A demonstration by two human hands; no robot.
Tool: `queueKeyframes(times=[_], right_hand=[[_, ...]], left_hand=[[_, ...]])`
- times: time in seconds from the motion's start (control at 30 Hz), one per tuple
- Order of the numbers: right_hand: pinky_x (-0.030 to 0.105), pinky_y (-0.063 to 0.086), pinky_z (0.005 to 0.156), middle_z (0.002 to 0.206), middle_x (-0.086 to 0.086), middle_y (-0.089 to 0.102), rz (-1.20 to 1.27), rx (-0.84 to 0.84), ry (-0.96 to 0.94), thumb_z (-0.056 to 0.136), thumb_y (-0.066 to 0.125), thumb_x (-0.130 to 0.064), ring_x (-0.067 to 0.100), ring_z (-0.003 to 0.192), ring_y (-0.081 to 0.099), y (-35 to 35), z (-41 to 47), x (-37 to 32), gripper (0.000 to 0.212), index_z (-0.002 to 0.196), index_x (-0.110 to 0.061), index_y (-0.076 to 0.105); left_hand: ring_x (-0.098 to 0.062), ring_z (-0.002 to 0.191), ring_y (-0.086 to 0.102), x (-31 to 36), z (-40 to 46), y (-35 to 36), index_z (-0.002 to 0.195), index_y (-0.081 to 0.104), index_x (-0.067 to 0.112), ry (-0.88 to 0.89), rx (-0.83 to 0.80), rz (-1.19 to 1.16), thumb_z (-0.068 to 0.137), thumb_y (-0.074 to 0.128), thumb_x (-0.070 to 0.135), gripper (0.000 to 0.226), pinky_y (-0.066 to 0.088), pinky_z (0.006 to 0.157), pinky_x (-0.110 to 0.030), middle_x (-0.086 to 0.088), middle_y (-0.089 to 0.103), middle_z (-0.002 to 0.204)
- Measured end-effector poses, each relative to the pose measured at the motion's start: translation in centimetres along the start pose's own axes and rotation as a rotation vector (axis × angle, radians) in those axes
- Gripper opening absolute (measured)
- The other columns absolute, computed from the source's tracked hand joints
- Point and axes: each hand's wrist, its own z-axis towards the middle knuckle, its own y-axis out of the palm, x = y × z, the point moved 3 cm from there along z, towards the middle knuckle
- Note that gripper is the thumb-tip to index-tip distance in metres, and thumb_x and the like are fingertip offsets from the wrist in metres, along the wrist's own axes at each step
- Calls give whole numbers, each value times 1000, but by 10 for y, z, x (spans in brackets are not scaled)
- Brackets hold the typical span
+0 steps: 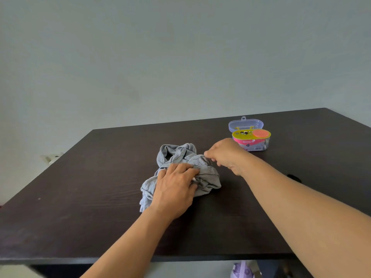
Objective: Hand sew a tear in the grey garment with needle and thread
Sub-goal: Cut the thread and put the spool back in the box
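The grey garment (180, 155) lies crumpled near the middle of the dark table (100, 177). My left hand (174, 187) lies on its near part, with fingers curled into the folds of the cloth. My right hand (222, 155) is at the garment's right edge, its thumb and fingers pinched together right against the fabric. Whether they hold a needle or the cloth is too small to tell. No needle or thread shows clearly.
An open sewing kit (251, 140) with a clear lid, yellow tray and orange disc stands behind my right hand. A small dark object (294, 178) lies on the table right of my right forearm. A purple item (243, 270) sits below the table's front edge.
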Motion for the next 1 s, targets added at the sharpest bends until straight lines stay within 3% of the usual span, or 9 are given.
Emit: queueKeyframes(times=[0.07, 0.2, 0.3, 0.4, 0.53, 0.67, 0.83, 1.0], right_hand=[[26, 37, 54, 78, 3, 62, 94, -32, -1, 90, 65, -22, 15, 67, 52, -4, -3, -6, 14, 92, -8, 68], [26, 36, 59, 81, -1, 68, 224, -79, -22, 94, 60, -27, 13, 67, 58, -9, 1, -14, 9, 87, -21, 63], [27, 44, 58, 84, 4, 68, -76, -6, -46, 90, 63, -28, 18, 71, 60, -8, 1, -14, 20, 90, -9, 65], [33, 53, 76, 102, 9, 69, -388, 22, -20, 85, 70, -38, 27, 92, 65, 0, 2, -4, 41, 104, -2, 68], [32, 49, 72, 78, 6, 61, -440, -53, -2, 88, 69, -33, 27, 83, 60, 11, 2, 1, 30, 83, -4, 63], [38, 56, 86, 99, 13, 72, -370, -31, -9, 87, 70, -30, 29, 92, 68, 5, 7, -2, 30, 98, -2, 72], [30, 46, 67, 82, 7, 70, -204, -59, 9, 94, 63, -24, 16, 61, 54, -6, 0, -5, 24, 99, -1, 70], [27, 45, 60, 76, 3, 68, -178, -75, 11, 96, 60, -23, 11, 55, 54, -11, -5, -7, 21, 97, -4, 69]], left_hand=[[-10, 130, 39, 0, 0, -2, 136, 54, 37, 0, -1, -27, 96, 53, 41, 41, 32, 103, -37, 20, 49, 137], [-8, 129, 40, -2, 2, -3, 134, 57, 38, -10, 3, -78, 93, 54, 45, 42, 32, 104, -36, 22, 50, 135], [-9, 129, 40, -2, 2, -4, 134, 57, 37, -11, -2, -89, 93, 54, 45, 42, 32, 104, -37, 21, 51, 135], [-8, 129, 39, -1, 1, -4, 136, 56, 38, -8, -7, -75, 95, 53, 44, 41, 30, 104, -34, 22, 49, 136], [-7, 129, 39, -2, -1, -5, 134, 57, 38, 0, -5, -65, 96, 53, 43, 38, 29, 103, -31, 22, 50, 135], [-7, 128, 40, -6, 0, -8, 130, 60, 36, 1, -3, -67, 95, 54, 41, 36, 30, 102, -32, 21, 52, 133], [-9, 127, 42, -13, 1, -10, 123, 64, 35, 1, -3, -65, 92, 56, 36, 32, 32, 98, -34, 21, 56, 128], [-9, 127, 42, -20, 1, -14, 121, 65, 35, -8, -22, -40, 91, 56, 34, 31, 33, 100, -35, 22, 55, 128]])
